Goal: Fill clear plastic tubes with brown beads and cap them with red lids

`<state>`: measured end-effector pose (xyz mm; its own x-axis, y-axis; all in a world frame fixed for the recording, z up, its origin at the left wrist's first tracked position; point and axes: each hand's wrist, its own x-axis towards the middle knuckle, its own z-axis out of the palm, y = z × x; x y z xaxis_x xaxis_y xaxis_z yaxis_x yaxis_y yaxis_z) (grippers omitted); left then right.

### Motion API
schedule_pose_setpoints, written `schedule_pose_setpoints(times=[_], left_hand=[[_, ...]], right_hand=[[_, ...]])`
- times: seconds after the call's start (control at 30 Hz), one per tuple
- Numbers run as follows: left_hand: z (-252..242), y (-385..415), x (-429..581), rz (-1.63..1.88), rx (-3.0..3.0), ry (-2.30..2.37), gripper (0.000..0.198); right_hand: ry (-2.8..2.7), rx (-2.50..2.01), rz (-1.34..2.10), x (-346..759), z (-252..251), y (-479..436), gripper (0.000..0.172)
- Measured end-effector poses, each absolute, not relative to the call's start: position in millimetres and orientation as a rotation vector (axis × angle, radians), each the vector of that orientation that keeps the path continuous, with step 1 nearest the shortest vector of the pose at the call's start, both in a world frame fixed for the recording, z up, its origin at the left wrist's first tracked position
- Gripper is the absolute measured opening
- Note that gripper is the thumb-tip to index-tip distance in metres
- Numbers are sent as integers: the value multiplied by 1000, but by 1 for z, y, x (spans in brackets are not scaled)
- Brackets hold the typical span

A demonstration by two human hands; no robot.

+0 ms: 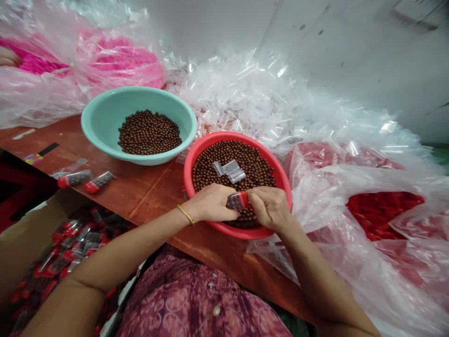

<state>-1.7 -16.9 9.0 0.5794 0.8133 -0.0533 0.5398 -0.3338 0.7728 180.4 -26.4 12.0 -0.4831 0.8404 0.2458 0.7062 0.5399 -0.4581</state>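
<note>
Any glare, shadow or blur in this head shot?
Head view: bright glints across the heaped clear plastic; head view, lower left: the carton sits in shadow, its capped tubes blurring toward the bottom; head view, centre: red bowl, left hand and right hand fairly clear.

Small clear plastic cylindrical tube [233, 202] is showing dark brown contents through its wall. Red plastic cap [243, 200] is sitting on its right-hand end. Tube is lying roughly sideways, hanging over the round red plastic bowl [188, 171]; left hand [213, 202] is gripping it, right hand [269, 206] is touching the cap end.
</note>
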Motion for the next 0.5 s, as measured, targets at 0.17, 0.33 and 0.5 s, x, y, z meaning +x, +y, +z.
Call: schedule_pose_setpoints(times=[0.17,0.33,0.5], left_hand=[[11,-19,-2,346,2095,1104,15],[10,-20,-4,344,2163,1036,14],[7,-20,-3,282,2234,1128,22]], right_hand=[[-1576,-1324,1133,148,0,-16,83],[-1611,-1208,1477,136,0,-13,81],[-1768,-1190,1380,139,-3,-4,78]])
